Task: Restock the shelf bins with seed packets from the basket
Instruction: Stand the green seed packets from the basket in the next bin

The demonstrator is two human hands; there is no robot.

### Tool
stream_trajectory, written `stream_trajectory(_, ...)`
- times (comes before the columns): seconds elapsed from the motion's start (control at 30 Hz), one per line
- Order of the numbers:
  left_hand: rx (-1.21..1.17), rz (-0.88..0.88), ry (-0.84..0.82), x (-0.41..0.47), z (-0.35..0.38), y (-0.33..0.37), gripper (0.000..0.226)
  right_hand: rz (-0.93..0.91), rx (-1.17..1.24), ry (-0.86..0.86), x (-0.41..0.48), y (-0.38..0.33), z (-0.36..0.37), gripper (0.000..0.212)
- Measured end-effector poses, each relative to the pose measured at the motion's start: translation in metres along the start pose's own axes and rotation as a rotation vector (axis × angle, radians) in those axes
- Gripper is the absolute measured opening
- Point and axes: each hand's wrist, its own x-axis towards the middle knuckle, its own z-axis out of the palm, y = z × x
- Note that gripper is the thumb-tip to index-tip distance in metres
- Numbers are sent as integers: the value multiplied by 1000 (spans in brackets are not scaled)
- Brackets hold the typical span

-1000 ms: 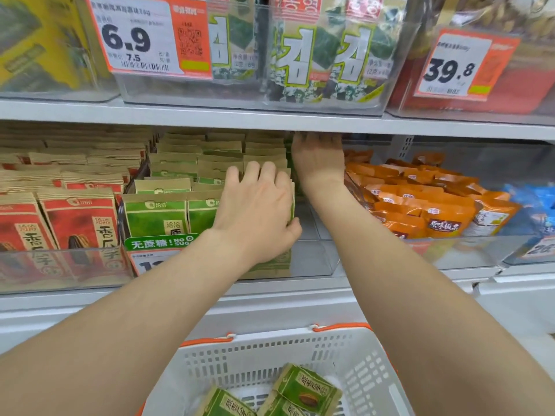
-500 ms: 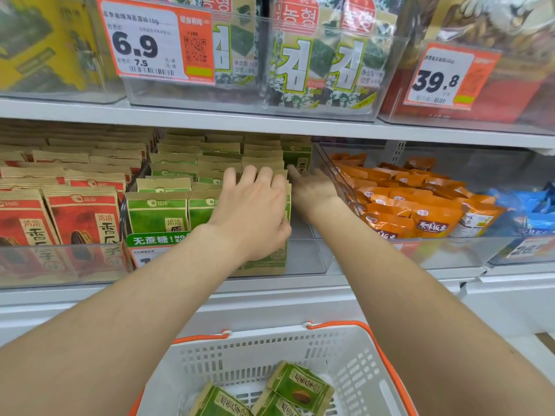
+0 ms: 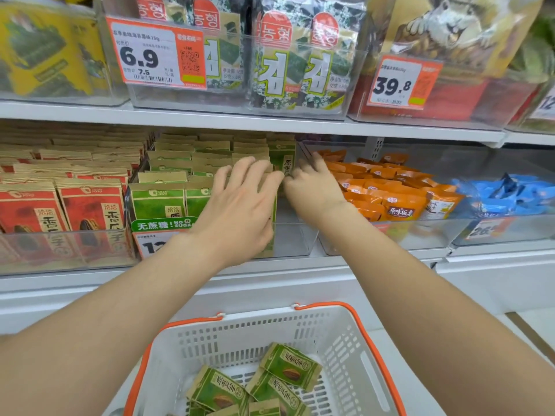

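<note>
Head camera, looking down past both forearms. The restock looks partly done, by my reckoning. The bin [image 3: 295, 235] on the lower shelf already holds rows of green packets [image 3: 159, 202] standing upright on its left and middle. On its right side, near the front, bare clear floor shows, so there is room for more.

The left hand [image 3: 237, 205] lies flat against the front of the right-hand row, fingers spread and fairly straight. Its grip is slack: it presses the packets rather than closing round one.

The right hand [image 3: 312, 187] is just beside it, at the bin's right wall, near a back packet [image 3: 283, 163] that stands on end. Its fingers are curled and blurred, so I cannot tell whether its grip has hold of anything.

Down below, the basket [image 3: 240, 334] has several loose packets [image 3: 288, 367] of the same green kind lying flat on its floor. Those are what is left to shelve, as far as I can see.

I would guess the hands are straightening the row to make space, with the remaining packets not yet picked up. Red packets [image 3: 90, 211] fill the bin to the left and orange packets [image 3: 399, 205] the one to the right.
</note>
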Motion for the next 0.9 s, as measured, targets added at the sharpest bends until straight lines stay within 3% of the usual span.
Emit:
stream_trajectory(0.13,25,19,-7,-14,-10,13,25,-74,118,420,-42,-1,1,10)
stream_trajectory(0.23,-4,8,-319,-28,-8,27,19,-238,237,639,-73,-25,16,12)
stream_trajectory(0.3,27,12,-581,-39,1,36,24,-318,353,606,-94,-47,34,11)
stream_trajectory(0.4,41,51,-955,-55,22,47,31,-331,456,352,-123,-83,57,16)
stream_trajectory(0.47,-15,63,-1115,-64,41,52,33,-289,406,-114,-139,-103,75,15)
stream_trajectory(0.53,-67,92,-1168,-73,59,58,38,-198,401,-522,-157,-120,103,19)
stream_trajectory(0.63,-76,153,-1190,-83,82,66,41,-73,521,-873,-185,-137,151,31)
stream_trajectory(0.7,-80,172,-1201,-87,95,69,37,19,601,-993,-201,-147,184,33)
stream_trajectory(0.83,-65,174,-1229,-86,111,70,27,59,684,-1045,-225,-180,288,52)
stream_trajectory(0.9,-52,167,-1226,-85,116,71,24,22,693,-1063,-228,-192,294,43)
